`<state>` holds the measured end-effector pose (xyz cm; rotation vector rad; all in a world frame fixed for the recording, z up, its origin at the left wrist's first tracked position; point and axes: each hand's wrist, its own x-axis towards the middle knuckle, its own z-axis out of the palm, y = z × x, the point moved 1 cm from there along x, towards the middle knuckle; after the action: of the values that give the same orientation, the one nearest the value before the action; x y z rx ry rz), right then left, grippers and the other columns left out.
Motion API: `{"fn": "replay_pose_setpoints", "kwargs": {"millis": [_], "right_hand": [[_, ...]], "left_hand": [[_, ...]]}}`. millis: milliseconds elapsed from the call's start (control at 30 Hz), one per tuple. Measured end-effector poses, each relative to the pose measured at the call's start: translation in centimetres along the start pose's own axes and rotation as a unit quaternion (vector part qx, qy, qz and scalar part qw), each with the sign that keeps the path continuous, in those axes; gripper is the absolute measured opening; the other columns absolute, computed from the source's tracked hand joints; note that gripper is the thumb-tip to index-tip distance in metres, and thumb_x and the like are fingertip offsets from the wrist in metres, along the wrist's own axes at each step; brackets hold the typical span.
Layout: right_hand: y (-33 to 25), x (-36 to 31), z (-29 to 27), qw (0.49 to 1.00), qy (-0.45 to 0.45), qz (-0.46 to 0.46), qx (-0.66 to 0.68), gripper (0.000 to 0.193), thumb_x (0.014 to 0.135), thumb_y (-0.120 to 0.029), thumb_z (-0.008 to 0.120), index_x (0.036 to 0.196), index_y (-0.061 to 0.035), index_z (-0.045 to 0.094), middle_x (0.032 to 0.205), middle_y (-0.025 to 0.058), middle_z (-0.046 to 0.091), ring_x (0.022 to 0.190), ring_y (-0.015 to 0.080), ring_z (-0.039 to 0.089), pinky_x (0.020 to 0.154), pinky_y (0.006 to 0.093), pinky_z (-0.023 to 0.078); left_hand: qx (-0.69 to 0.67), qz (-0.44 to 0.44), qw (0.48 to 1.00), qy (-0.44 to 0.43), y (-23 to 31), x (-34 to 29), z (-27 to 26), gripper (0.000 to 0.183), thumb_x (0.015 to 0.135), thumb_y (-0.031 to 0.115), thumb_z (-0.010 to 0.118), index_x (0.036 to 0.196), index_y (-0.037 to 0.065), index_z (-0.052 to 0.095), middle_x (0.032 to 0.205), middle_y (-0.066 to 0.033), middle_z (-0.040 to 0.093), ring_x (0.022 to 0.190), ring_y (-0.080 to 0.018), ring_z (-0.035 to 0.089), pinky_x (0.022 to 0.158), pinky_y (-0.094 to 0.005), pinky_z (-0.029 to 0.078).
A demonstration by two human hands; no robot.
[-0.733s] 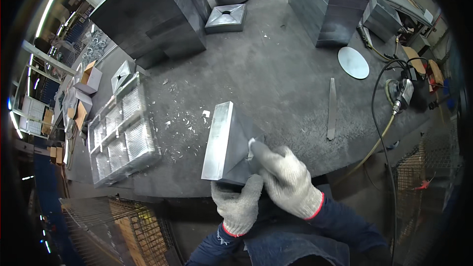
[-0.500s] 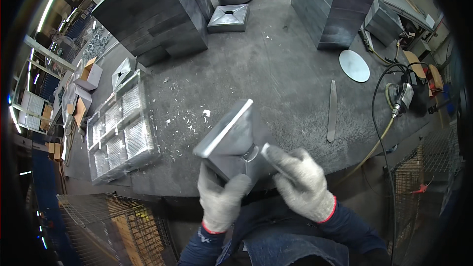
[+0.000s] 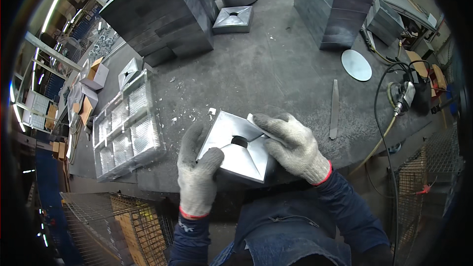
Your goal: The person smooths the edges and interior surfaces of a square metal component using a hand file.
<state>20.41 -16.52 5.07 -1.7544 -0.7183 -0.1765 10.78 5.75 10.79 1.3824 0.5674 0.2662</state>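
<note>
A square metal piece (image 3: 245, 162) with a round hole in its middle and creases running out to its corners is tilted in front of me, its bright face up. My left hand (image 3: 198, 175), in a grey and white glove, grips its left edge, the thumb over the face. At the upper right edge, my gloved right hand (image 3: 295, 147) is closed, fingers touching the piece. A small pale tip shows at those fingers; whether it is a held scrap or part of the glove, I cannot tell.
Grey block stacks (image 3: 162, 19) stand far left and right (image 3: 332, 10). A clear-wrapped panel (image 3: 129, 125) lies left, with white scraps nearby. To the right are a flat metal strip (image 3: 334, 111), a pale disc (image 3: 356, 65) and a hosed sander (image 3: 405, 98). Another square piece (image 3: 233, 19) sits at the back.
The metal piece has turned from steeply tipped to flatter, its holed face now toward me. My left hand has shifted left, and my right hand has moved up to the piece's upper right edge.
</note>
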Motion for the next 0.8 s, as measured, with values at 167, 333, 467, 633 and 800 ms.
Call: {"fn": "replay_pose_setpoints", "kwargs": {"millis": [167, 333, 467, 633, 800], "right_hand": [[-1.6, -1.0, 0.4, 0.998, -0.040, 0.033, -0.025, 0.057, 0.094, 0.006, 0.086, 0.149, -0.0094, 0.084, 0.122, 0.0193, 0.083, 0.105, 0.0309, 0.084, 0.089, 0.0401, 0.069], [-4.1, -3.6, -1.0, 0.992, -0.085, 0.034, -0.089, 0.060, 0.092, -0.003, 0.084, 0.151, -0.0140, 0.080, 0.109, 0.0180, 0.082, 0.091, 0.0352, 0.079, 0.080, 0.0450, 0.067], [-5.5, -4.7, -1.5, 0.980, -0.116, 0.027, -0.157, 0.061, 0.092, -0.009, 0.087, 0.152, -0.0172, 0.080, 0.097, 0.0151, 0.075, 0.082, 0.0323, 0.075, 0.070, 0.0456, 0.064], [-5.8, -3.5, -1.6, 0.945, -0.144, 0.012, -0.294, 0.059, 0.095, -0.012, 0.085, 0.153, -0.0235, 0.079, 0.086, 0.0121, 0.061, 0.068, 0.0286, 0.067, 0.059, 0.0462, 0.058], [-5.3, -1.9, -1.9, 0.958, -0.142, 0.028, -0.249, 0.060, 0.100, -0.012, 0.082, 0.158, -0.0260, 0.075, 0.089, 0.0146, 0.060, 0.065, 0.0306, 0.069, 0.055, 0.0469, 0.058]], "left_hand": [[0.097, 0.158, 0.981, 0.058, 0.2, 1.3, 0.6, 0.068, 0.101, 0.016, 0.080, 0.161, -0.009, 0.062, 0.152, -0.0237, 0.069, 0.134, -0.0310, 0.071, 0.117, -0.0422, 0.057], [0.173, 0.125, 0.976, -0.049, 1.3, 5.3, 0.6, 0.047, 0.107, 0.024, 0.075, 0.145, -0.004, 0.078, 0.136, -0.0187, 0.081, 0.127, -0.0272, 0.074, 0.114, -0.0406, 0.057], [0.195, 0.110, 0.973, -0.059, 1.6, 5.9, 1.8, 0.042, 0.108, 0.024, 0.074, 0.138, -0.005, 0.081, 0.130, -0.0167, 0.084, 0.122, -0.0252, 0.076, 0.112, -0.0390, 0.057], [0.217, 0.125, 0.964, -0.084, 1.8, 4.4, 3.0, 0.043, 0.107, 0.023, 0.077, 0.140, -0.004, 0.081, 0.133, -0.0175, 0.083, 0.121, -0.0255, 0.078, 0.110, -0.0403, 0.060], [0.225, 0.154, 0.957, -0.098, 2.1, 4.5, 4.2, 0.038, 0.107, 0.020, 0.075, 0.135, -0.005, 0.081, 0.129, -0.0189, 0.083, 0.116, -0.0260, 0.080, 0.104, -0.0405, 0.063]]}}
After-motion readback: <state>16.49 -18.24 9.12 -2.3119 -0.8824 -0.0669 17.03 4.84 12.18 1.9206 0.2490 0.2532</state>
